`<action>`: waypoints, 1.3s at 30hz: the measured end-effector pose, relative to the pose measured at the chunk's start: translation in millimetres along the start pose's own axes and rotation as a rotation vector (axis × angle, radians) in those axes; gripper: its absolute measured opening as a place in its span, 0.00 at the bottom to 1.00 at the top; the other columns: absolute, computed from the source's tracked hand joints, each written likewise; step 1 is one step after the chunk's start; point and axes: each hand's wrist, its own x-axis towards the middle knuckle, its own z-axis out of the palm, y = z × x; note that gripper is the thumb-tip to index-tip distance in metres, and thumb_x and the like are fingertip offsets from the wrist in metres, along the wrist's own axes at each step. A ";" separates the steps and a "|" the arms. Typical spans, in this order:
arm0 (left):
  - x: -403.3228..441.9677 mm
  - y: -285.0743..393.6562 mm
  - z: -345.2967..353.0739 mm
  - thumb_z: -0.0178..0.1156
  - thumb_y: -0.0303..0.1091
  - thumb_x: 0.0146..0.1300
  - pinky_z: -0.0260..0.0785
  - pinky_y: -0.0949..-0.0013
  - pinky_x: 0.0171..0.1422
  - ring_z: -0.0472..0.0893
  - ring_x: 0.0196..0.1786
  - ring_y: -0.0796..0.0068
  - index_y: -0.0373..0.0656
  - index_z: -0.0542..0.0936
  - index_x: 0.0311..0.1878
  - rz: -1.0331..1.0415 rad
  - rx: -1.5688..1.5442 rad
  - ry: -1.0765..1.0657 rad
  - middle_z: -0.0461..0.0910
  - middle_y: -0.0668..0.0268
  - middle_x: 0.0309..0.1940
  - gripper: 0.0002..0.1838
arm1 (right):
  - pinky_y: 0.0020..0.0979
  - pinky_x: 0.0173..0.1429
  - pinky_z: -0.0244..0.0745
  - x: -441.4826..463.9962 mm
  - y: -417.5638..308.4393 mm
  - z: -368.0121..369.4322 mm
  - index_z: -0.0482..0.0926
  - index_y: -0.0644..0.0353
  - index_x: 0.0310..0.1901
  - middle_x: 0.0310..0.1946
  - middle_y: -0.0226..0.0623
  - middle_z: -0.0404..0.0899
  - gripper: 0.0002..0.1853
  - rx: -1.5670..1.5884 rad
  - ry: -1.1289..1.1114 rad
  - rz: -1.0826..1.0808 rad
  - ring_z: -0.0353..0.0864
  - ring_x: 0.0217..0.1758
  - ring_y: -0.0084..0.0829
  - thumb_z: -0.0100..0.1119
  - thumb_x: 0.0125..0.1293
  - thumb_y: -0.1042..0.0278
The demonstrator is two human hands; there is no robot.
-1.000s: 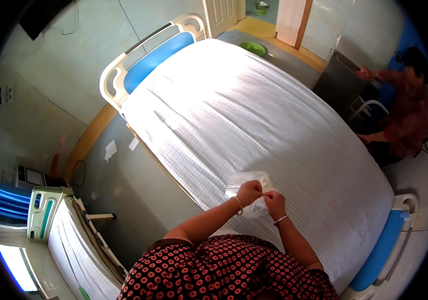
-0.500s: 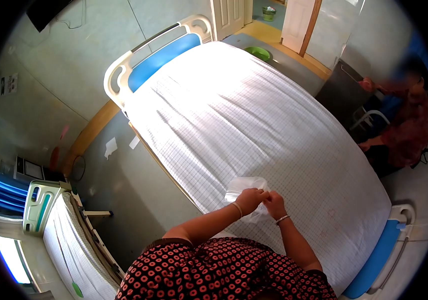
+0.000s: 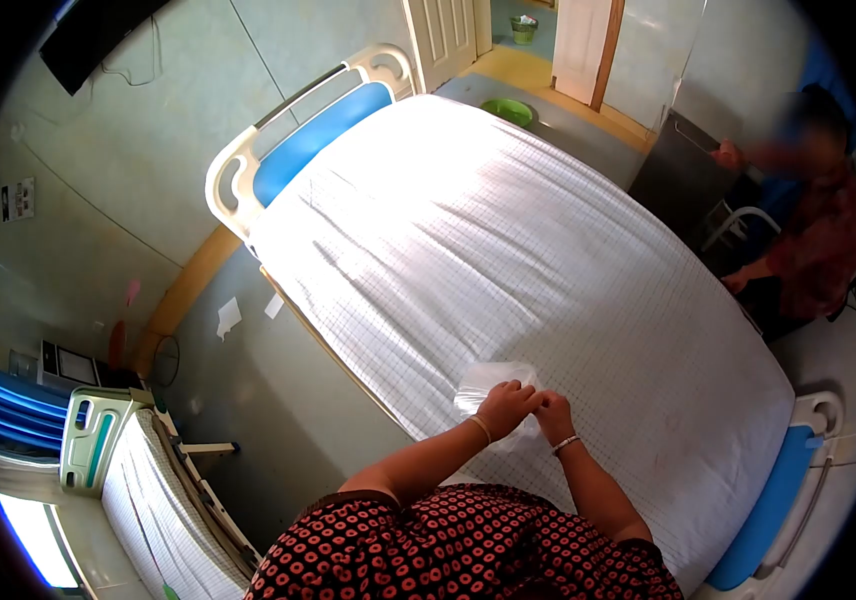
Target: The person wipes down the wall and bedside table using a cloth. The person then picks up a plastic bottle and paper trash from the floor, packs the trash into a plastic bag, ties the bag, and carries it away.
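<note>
A clear, crumpled plastic bag (image 3: 481,383) lies on the white checked sheet (image 3: 428,240) of the bed, under and around my hands. My left hand (image 3: 508,408) is closed at the bag, its fingers pinched together. Right beside it, my right hand (image 3: 553,414) is also closed, its fingertips meeting those of my left hand. Both hands seem to hold the bag's gathered plastic, though the exact spot between the fingertips is too small to make out.
Blue-and-cream bed ends stand at the headboard (image 3: 323,140) and footboard (image 3: 768,515). A person (image 3: 818,230) sits at the right beside a dark cabinet (image 3: 683,165). A second bed (image 3: 163,500) is at lower left; a green basin (image 3: 508,111) rests on the floor.
The view has shifted slightly. My hands have drawn closer together, fingertips now meeting, and remain over the bag.
</note>
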 end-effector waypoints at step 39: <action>-10.8 -19.7 -3.7 0.53 0.31 0.44 0.66 0.73 0.32 0.72 0.30 0.74 0.47 0.71 0.30 0.322 0.086 0.002 0.69 0.72 0.26 0.07 | 0.27 0.38 0.71 9.3 2.3 -19.8 0.76 0.67 0.32 0.27 0.42 0.79 0.10 0.005 -0.391 -0.115 0.77 0.30 0.29 0.56 0.51 0.69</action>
